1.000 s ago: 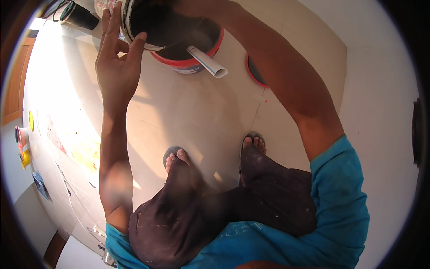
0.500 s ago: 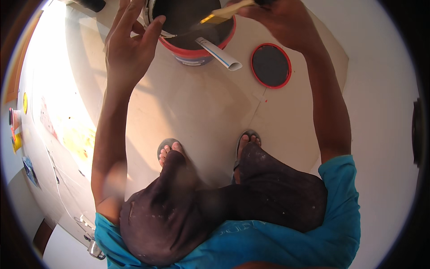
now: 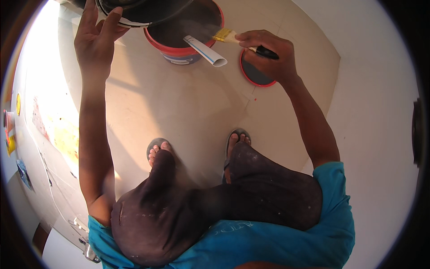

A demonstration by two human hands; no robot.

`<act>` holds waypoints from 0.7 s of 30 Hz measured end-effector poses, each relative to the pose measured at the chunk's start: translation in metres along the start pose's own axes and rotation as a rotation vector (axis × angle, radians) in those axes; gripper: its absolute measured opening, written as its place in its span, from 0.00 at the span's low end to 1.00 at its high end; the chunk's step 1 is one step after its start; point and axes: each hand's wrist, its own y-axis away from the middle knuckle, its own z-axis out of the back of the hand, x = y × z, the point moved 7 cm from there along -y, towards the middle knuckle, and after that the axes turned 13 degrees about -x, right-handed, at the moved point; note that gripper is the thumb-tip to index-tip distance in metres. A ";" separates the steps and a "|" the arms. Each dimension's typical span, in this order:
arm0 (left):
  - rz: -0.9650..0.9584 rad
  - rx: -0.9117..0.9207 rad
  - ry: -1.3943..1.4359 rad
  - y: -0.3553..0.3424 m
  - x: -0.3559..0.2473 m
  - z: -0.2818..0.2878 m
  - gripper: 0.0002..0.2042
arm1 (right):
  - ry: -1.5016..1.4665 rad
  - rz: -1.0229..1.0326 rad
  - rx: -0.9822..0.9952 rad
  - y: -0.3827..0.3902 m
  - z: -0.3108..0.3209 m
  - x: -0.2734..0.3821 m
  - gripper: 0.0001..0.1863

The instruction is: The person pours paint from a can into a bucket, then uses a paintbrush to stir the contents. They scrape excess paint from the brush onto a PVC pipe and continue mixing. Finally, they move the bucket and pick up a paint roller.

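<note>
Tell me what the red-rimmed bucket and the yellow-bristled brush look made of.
Red-rimmed bucket: likely plastic, with a smooth, slightly glossy rim and a printed label on its wall. Yellow-bristled brush in the right hand: pale yellow bristles, synthetic or natural, cannot tell; the handle's black end looks like plastic or painted wood.

The bucket [image 3: 186, 42] appears to be smooth plastic with a glossy red rim; its contents are dark and matt. The round lid [image 3: 255, 74] on the floor matches: red-edged plastic with a dull dark face. The rolled tube [image 3: 205, 50] resting on the bucket rim looks like paper, white and matt. The brush [image 3: 235, 38] in the right hand [image 3: 268, 56] has pale straw-coloured bristles, a bright metallic ferrule and a glossy black handle. The container [image 3: 139, 9] at the left hand [image 3: 94, 40] has a dark, slightly glossy interior. The floor [image 3: 179, 107] is smooth, pale tile with a satin sheen. The dark trousers [image 3: 210, 206] are matt cloth, flecked with pale spots.
</note>
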 end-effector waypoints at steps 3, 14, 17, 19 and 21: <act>0.036 0.002 0.016 -0.002 0.013 0.007 0.32 | 0.006 0.055 0.004 0.001 0.009 0.010 0.13; -0.188 0.007 0.090 0.011 -0.026 -0.007 0.38 | -0.064 -0.129 -0.037 0.009 0.040 0.020 0.10; -0.169 -0.028 0.103 0.012 -0.024 -0.011 0.40 | -0.294 -0.351 -0.299 0.003 0.044 0.006 0.08; -0.166 -0.015 0.093 0.012 -0.024 -0.016 0.41 | -0.381 -0.514 -0.349 0.001 0.027 -0.009 0.08; -0.181 0.051 0.014 0.009 -0.031 -0.015 0.41 | -0.444 -0.671 -0.402 0.006 0.008 -0.022 0.06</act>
